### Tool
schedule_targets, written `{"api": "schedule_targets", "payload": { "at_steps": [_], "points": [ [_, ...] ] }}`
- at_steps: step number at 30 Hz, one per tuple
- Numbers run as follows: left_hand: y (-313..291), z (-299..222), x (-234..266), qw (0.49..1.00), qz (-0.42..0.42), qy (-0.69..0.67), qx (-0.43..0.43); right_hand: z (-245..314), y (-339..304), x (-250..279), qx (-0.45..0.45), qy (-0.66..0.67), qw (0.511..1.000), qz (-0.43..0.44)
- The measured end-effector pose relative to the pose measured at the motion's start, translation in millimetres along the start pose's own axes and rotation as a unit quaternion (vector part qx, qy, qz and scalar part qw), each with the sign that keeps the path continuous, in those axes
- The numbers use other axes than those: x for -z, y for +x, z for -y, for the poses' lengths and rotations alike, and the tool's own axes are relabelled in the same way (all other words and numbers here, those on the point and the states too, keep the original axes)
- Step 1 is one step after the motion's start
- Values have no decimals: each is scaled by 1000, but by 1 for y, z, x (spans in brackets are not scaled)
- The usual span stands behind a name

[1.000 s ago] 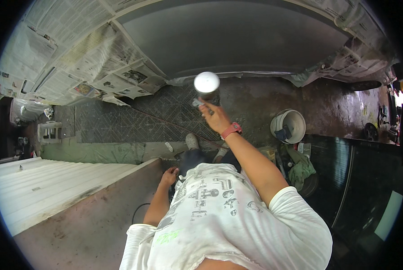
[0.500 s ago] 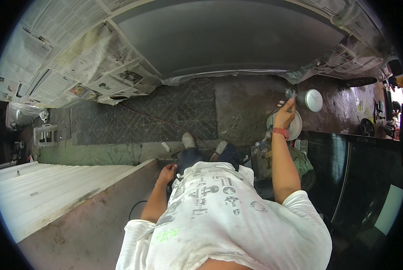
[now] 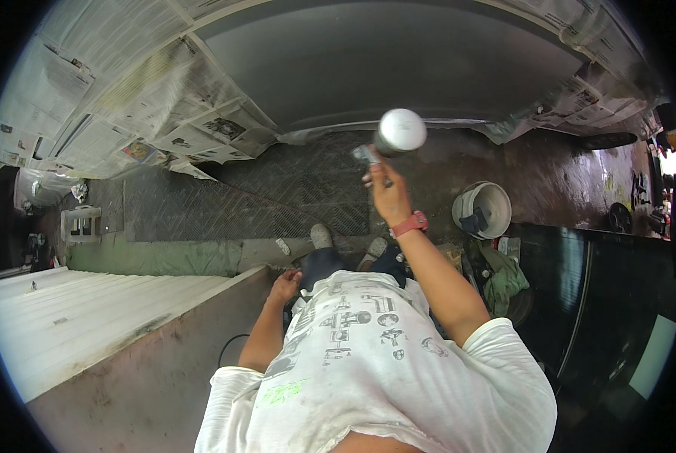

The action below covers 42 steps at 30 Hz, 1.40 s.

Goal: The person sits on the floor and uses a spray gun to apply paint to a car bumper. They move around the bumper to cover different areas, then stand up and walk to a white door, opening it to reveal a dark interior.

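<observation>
My right hand (image 3: 391,198), with a red watch (image 3: 411,224) at its wrist, is closed around the grip of a paint spray gun (image 3: 367,156). A round cup with a white lid (image 3: 402,130) is on the gun, in front of the lower edge of a grey panel (image 3: 398,60). Newspaper masking (image 3: 195,113) borders this panel. Down by my hip, my left hand (image 3: 284,286) is closed with fingers curled; whether it holds anything is hidden.
Right of me stand a white bucket (image 3: 502,198) with a dark cloth inside and a green cloth (image 3: 506,281). A thin hose (image 3: 266,198) lies across the dark floor mat (image 3: 202,208). A white corrugated panel (image 3: 104,306) is at left, a black glossy surface (image 3: 625,294) at right.
My right hand has swung left with the spray gun, from above the bucket to in front of the grey panel. The bucket's inside now shows. My left hand has hardly moved.
</observation>
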<state>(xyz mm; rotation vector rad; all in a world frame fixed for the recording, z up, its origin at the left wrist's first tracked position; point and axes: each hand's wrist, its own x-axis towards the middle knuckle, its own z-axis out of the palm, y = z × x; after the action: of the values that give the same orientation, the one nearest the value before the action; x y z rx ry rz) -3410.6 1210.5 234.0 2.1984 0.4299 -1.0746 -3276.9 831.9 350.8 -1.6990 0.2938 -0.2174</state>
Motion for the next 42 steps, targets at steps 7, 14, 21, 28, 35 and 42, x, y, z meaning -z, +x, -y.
{"api": "schedule_targets", "payload": {
  "at_steps": [7, 14, 21, 28, 35, 42],
  "points": [
    [-10, 36, -4, 999, -14, 23, 31, 63, 8, -53, 3, 66, 974, 216],
    [-17, 30, -10, 999, -14, -11, 49, 66, 33, -12, 24, 58, 998, 31],
    [-1, 33, -11, 999, -2, -15, 32, 34, 36, 126, -94, -1, 980, -177],
    [20, 34, -19, 1000, 7, 17, 5, 46, 5, 199, -42, -38, 906, -419],
    [19, 17, -18, 1000, 19, 16, -3, 57, 8, 157, -39, 27, 945, -323],
    [8, -12, -12, 1000, 9, -12, -24, 84, 15, 28, 21, 80, 996, -39]
  ]
}}
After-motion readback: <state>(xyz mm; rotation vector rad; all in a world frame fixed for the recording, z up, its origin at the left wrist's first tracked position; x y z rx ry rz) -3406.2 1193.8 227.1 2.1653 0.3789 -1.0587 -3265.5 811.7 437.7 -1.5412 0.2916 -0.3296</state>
